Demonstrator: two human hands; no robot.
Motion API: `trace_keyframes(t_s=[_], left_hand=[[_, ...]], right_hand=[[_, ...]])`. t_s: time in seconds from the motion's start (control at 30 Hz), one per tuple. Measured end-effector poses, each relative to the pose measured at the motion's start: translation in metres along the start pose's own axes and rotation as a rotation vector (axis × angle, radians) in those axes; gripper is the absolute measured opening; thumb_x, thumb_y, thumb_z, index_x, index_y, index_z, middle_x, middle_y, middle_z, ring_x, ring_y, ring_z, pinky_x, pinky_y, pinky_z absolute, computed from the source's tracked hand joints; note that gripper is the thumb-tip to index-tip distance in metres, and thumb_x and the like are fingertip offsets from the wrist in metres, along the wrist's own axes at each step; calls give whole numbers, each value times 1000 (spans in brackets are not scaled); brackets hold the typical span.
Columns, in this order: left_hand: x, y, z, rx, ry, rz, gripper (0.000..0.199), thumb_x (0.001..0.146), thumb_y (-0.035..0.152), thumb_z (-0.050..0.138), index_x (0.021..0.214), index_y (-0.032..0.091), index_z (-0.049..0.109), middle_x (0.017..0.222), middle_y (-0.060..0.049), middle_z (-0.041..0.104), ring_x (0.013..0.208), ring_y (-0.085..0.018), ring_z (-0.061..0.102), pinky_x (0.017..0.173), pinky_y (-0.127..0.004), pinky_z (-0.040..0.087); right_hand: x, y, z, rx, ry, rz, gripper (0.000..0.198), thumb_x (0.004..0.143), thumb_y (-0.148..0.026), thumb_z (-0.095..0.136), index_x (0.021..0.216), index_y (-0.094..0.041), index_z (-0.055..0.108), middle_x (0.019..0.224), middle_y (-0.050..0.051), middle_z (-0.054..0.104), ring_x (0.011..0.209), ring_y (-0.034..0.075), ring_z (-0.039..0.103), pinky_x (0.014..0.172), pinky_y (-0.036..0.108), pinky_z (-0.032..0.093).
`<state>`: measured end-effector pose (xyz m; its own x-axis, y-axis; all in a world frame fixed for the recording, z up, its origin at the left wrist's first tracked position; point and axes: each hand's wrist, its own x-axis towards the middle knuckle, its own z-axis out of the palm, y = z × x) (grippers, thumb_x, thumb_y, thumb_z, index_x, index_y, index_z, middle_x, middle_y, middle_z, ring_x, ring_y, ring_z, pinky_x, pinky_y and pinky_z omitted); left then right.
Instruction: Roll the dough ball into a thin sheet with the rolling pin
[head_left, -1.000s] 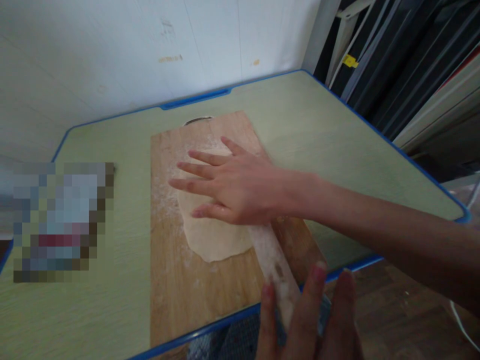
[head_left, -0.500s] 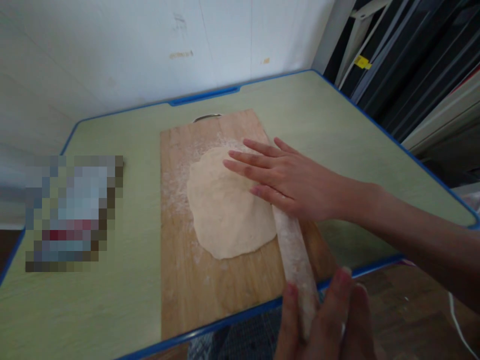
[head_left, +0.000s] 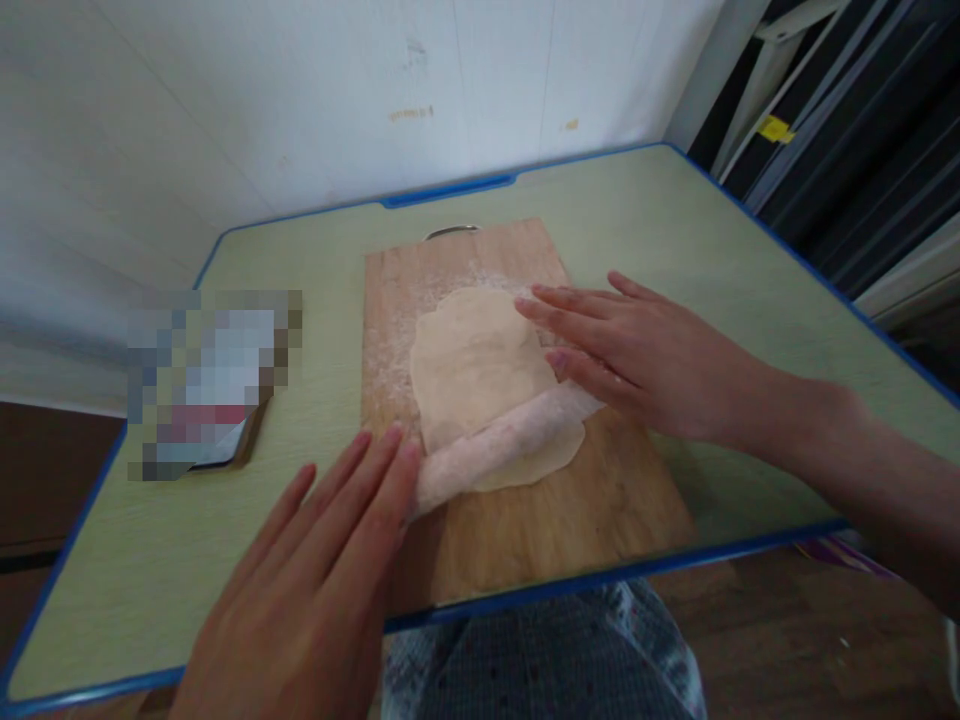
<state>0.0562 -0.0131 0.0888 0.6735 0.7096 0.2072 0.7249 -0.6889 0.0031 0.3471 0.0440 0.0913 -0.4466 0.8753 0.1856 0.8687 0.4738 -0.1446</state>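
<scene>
A pale, flattened round of dough (head_left: 480, 350) lies on a floured wooden board (head_left: 540, 550). A flour-coated rolling pin (head_left: 502, 443) rests across the lower part of the dough, its right end tilted away from me. My left hand (head_left: 322, 570) lies with outstretched fingers at the pin's left end, fingertips touching it. At the other end, my right hand (head_left: 652, 350) lies flat over the pin, its fingers stretched out above the dough's right edge. Both palms face down, and neither hand wraps round the pin. The right tip of the pin is hidden under my right hand.
The board sits on a light green table (head_left: 750, 260) with a blue rim. A metal handle (head_left: 452, 231) shows at the board's far edge. On the left lies a pixelated, flat object (head_left: 225, 370). Behind the table stands a white wall (head_left: 300, 90).
The rolling pin has turned from lengthwise beside the dough to crosswise over its lower part. My left hand has moved left with its end. The view has shifted left.
</scene>
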Motion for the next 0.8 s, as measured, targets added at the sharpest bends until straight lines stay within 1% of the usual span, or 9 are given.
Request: trace_keyframes(t_s=[0.03,0.1,0.17,0.27,0.33,0.4,0.47,0.7,0.8], left_hand=[[5,-5,0,24,-10,-14,55,97,17,30,151,22,22,151,-4,42,138,-23,40,116,-44,30],[19,-7,-1,59,-40,-35,47,101,29,23,146,19,32,143,-9,52,132,-26,48,111,-51,36],[35,-4,-4,81,-66,-24,54,101,43,16,138,12,41,135,-16,58,124,-30,55,105,-57,41],[57,4,-5,85,-98,-79,70,98,55,11,137,7,43,136,-21,55,125,-34,54,103,-61,41],[68,7,-3,74,-107,-185,69,98,54,15,141,7,41,140,-21,51,130,-35,49,105,-61,38],[75,7,0,63,-107,-289,63,98,49,18,142,9,41,143,-20,49,133,-35,44,107,-61,36],[78,6,3,42,-104,-341,60,99,43,15,140,9,44,144,-19,49,135,-36,42,107,-61,35],[68,9,5,-23,-63,-326,57,99,36,15,137,12,49,143,-14,50,134,-33,44,105,-60,38],[70,10,6,-20,-50,-319,57,99,34,15,136,10,51,142,-15,50,134,-35,44,104,-62,39]], right_hand=[[-2,0,-1,-17,1,9,49,101,-34,26,145,-15,38,148,12,45,134,26,44,108,59,30],[-5,-2,-2,-48,10,30,49,100,-32,25,145,-14,38,147,12,45,133,26,44,108,58,30],[-8,-3,-2,-62,10,42,49,100,-30,25,145,-15,39,148,11,45,133,27,44,108,58,30],[-13,-6,1,-59,-3,60,49,99,-30,24,143,-15,41,146,10,46,133,26,45,107,57,34],[-15,-10,4,-82,14,93,50,99,-29,23,142,-14,43,145,11,47,133,26,45,106,57,36],[-16,-15,6,-134,44,141,50,98,-28,23,142,-13,43,146,12,46,134,28,42,106,57,36],[-18,-20,6,-188,67,170,51,98,-26,24,142,-11,43,145,14,46,134,30,41,106,58,36],[-30,-35,6,-213,111,169,50,95,-21,23,136,-9,50,135,15,55,122,30,55,98,61,44],[-28,-34,7,-204,108,169,50,95,-21,24,135,-9,51,134,14,57,121,30,55,97,61,45]])
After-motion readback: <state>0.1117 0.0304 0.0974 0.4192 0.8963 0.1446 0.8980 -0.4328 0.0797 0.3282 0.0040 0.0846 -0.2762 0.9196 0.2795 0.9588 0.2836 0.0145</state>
